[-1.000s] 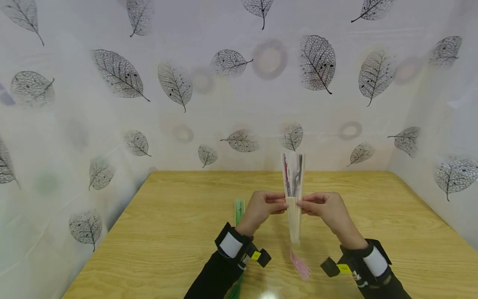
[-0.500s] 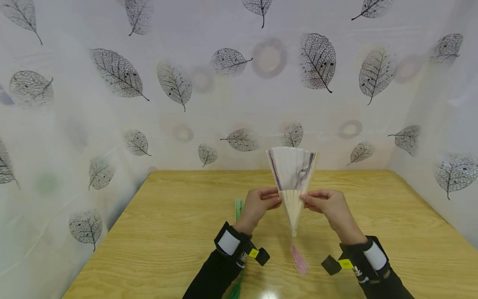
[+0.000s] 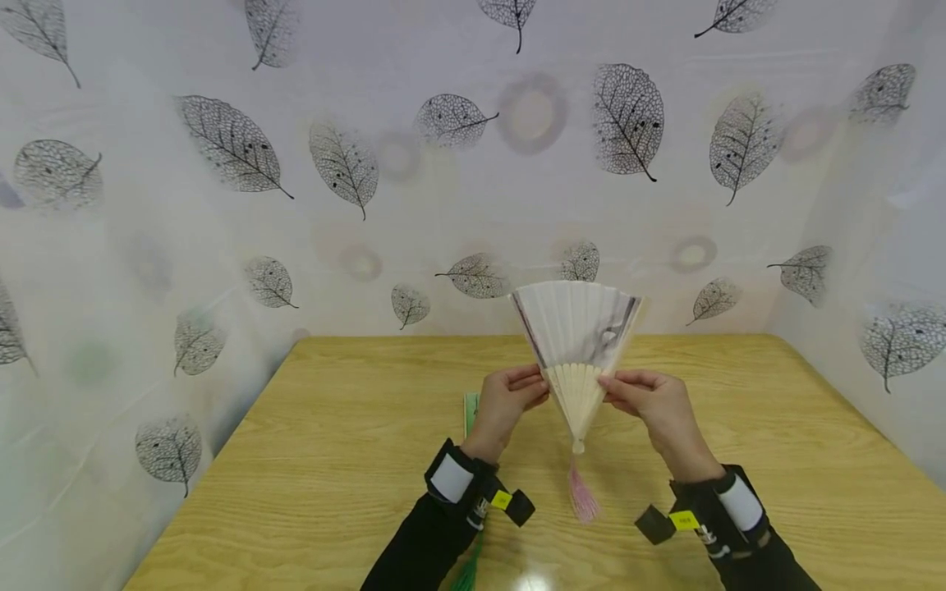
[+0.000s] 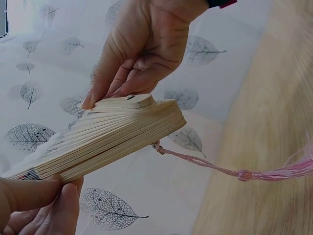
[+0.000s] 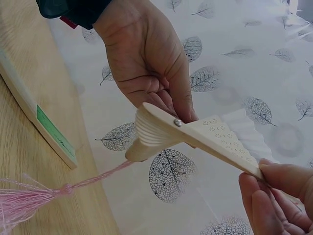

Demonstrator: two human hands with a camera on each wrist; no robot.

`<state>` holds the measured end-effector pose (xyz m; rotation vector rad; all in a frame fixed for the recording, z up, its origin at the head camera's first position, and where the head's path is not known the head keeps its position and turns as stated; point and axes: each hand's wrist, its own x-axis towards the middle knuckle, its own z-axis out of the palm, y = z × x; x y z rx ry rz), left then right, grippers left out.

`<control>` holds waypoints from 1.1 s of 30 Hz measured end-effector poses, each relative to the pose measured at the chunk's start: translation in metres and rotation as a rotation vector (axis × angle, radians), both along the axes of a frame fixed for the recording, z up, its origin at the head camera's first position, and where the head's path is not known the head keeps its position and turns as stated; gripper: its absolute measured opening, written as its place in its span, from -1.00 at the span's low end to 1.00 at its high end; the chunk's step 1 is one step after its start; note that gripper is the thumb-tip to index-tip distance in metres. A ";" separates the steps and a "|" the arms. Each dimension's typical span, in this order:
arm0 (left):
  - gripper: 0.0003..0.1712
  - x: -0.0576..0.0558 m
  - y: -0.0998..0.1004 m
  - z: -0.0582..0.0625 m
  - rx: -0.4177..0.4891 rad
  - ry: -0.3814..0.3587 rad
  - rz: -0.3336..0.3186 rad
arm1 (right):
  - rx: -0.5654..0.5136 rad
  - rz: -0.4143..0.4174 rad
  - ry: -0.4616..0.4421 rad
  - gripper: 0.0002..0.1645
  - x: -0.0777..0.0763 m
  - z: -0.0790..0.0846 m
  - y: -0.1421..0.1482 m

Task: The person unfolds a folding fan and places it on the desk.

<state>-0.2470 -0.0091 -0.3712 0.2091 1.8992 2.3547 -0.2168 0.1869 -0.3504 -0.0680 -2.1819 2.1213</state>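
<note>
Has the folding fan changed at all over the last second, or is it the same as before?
Yes. The fan has spread wider: its paper edges now reach further left and right against the far edge of the table than before.

A light wooden table [image 3: 332, 460] bears a closed green fan [image 3: 472, 410] (partly hidden).

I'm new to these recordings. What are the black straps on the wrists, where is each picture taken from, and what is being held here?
There is no machine here: a person works with bare hands. The black straps carry small cameras. One picture comes from a camera on the head, looking down; the other two come from each wrist. The left hand and the right hand each pinch an outer rib of a pale bamboo folding fan with a white paper leaf, partly spread and held above the light wooden table. A pink tassel hangs from its pivot. A closed fan with a green leaf lies on the table beside the left hand.
</note>
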 end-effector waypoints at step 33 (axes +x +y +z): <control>-0.67 -0.003 -0.003 0.003 0.184 0.001 0.181 | -0.278 -0.119 0.060 -0.79 -0.002 0.000 -0.001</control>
